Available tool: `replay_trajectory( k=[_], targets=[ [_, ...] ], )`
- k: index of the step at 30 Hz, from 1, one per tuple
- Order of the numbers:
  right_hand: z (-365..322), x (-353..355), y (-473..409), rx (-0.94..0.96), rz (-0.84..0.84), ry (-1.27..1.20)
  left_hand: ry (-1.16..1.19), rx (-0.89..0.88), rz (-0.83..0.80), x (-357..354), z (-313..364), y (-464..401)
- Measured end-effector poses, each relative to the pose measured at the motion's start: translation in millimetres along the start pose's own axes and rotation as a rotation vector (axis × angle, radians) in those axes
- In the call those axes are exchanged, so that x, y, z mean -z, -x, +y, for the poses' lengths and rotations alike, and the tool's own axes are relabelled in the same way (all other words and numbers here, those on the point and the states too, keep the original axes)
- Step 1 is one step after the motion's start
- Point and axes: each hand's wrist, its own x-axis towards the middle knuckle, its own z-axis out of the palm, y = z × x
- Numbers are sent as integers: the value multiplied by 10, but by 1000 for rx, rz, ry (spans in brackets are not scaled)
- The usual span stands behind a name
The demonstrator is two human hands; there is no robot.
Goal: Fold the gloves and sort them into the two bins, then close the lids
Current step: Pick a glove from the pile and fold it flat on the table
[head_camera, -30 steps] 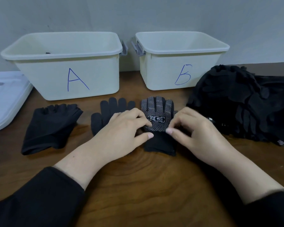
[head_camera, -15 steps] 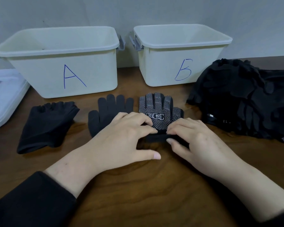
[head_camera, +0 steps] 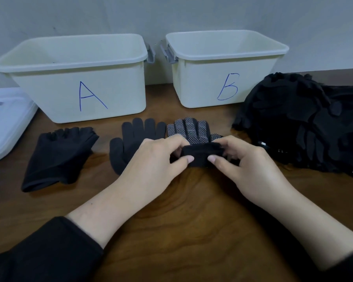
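Folding is only at its start. One black glove with white dots [head_camera: 194, 129] lies on the brown wooden desk [head_camera: 181, 220] in front of bin B, and its cuff is pinched by the fingers of the left hand [head_camera: 151, 165] and the right hand [head_camera: 249, 167] and is turned up toward the glove's fingers. The white plastic bin marked A [head_camera: 73, 78] and the white plastic bin marked B [head_camera: 226, 70] are both open, and no folded glove is seen in them, though the bottoms are hidden. A plain black glove [head_camera: 135, 139], a black fingerless glove [head_camera: 55, 155] and a big black pile of gloves [head_camera: 306, 123] are not yet folded. The white flat lids [head_camera: 6, 121] lie unused at the left.
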Motion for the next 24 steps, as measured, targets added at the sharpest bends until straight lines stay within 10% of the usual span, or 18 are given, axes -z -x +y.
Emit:
replay_trajectory(
  k=[12, 24],
  targets=[
    [61, -100, -201, 229, 74, 317, -271, -84, 47, -24, -94, -129],
    [159, 122, -219, 231, -231, 296, -310, -113, -203, 90, -223, -88]
  ],
)
